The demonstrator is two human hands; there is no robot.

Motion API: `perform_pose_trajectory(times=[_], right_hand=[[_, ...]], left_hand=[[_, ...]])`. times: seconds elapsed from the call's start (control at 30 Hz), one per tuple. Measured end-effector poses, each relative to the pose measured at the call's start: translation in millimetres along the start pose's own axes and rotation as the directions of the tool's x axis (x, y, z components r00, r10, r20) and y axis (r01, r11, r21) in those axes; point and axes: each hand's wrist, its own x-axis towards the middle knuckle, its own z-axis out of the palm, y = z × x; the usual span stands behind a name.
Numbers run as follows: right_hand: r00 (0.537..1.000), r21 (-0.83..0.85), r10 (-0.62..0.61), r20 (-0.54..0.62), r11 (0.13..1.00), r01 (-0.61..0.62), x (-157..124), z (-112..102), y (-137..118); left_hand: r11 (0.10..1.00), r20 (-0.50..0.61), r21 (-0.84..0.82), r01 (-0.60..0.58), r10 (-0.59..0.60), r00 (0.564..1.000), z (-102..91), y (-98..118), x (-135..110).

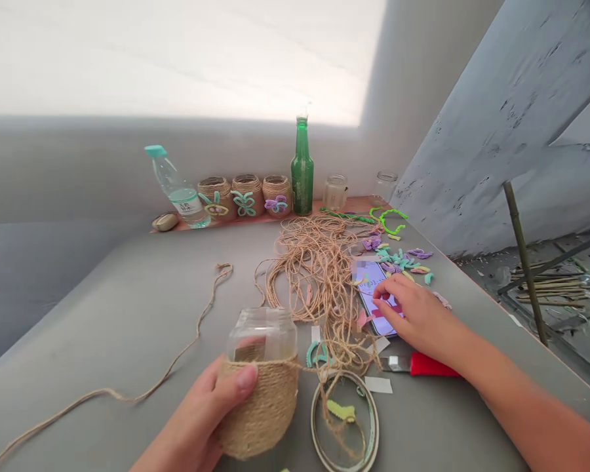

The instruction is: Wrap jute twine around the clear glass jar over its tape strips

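My left hand (211, 400) is wrapped round a glass jar (263, 387). Twine coils cover the jar's lower part, and the glass above them is bare. From the jar a strand runs right, across a roll of tape (316, 419), toward a tangled heap of twine (314, 262). Over a lit phone (386, 321) hovers my right hand (408, 308), thumb and forefinger tips pinched together; anything between them is too small to name. A red-handled knife (430, 364) lies partly under my right forearm.
Along the back stand a water bottle (181, 196), several twine-wrapped jars (246, 196) with trims, a green bottle (302, 174) and two bare glass jars (335, 191). Coloured chenille pieces (398, 259) are scattered at right. A loose twine length (177, 360) trails across the left.
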Motion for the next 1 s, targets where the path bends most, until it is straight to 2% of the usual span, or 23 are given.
perform_pose_trajectory(times=[0.13,0.2,0.33,0.4,0.5,0.6,0.67,0.77,0.87,0.93,1.0], right_hand=[[1.0,-0.065,-0.019,-0.016,0.998,0.018,11.4,-9.7,-11.6],[0.998,-0.099,-0.04,0.043,0.994,0.045,23.7,-15.2,-16.9],[0.968,-0.15,-0.05,0.245,0.985,0.089,60.5,-16.7,-35.2],[0.957,-0.158,-0.074,0.28,0.98,0.122,81.6,-15.5,-50.6],[0.965,-0.15,-0.142,0.222,0.973,0.177,113.2,-17.6,-77.6],[0.976,-0.138,-0.206,0.069,0.967,0.214,139.6,-23.6,-98.7],[0.974,-0.13,-0.226,0.02,0.965,0.227,150.2,-27.8,-105.3],[0.965,-0.111,-0.252,0.076,0.959,0.26,149.9,-36.6,-103.6],[0.962,-0.1,-0.26,0.08,0.958,0.267,133.2,-52.1,-91.8],[0.973,-0.111,-0.227,0.048,0.967,0.231,118.4,-62.7,-79.5],[0.987,-0.142,-0.145,0.072,0.978,0.154,104.8,-68.0,-65.0]], left_hand=[[0.996,0.012,0.003,-0.091,0.091,0.996,14.7,8.9,-7.3],[0.993,0.008,-0.016,-0.115,0.115,0.993,16.2,8.7,-7.3],[0.992,0.004,-0.028,-0.125,0.126,0.992,15.3,5.9,-5.9],[0.991,0.006,-0.03,-0.134,0.134,0.991,15.9,5.4,-6.7],[0.987,0.012,-0.04,-0.154,0.154,0.988,18.2,6.2,-9.5],[0.985,0.013,-0.054,-0.166,0.167,0.986,19.9,7.5,-11.6],[0.983,0.011,-0.06,-0.174,0.175,0.985,19.7,8.3,-11.5],[0.978,0.011,-0.073,-0.195,0.197,0.98,16.6,9.9,-9.4],[0.968,-0.001,-0.1,-0.228,0.229,0.973,10.8,11.5,-6.5],[0.963,-0.01,-0.12,-0.242,0.243,0.97,6.9,12.0,-5.2],[0.961,-0.018,-0.128,-0.244,0.243,0.97,4.6,11.7,-4.8]])
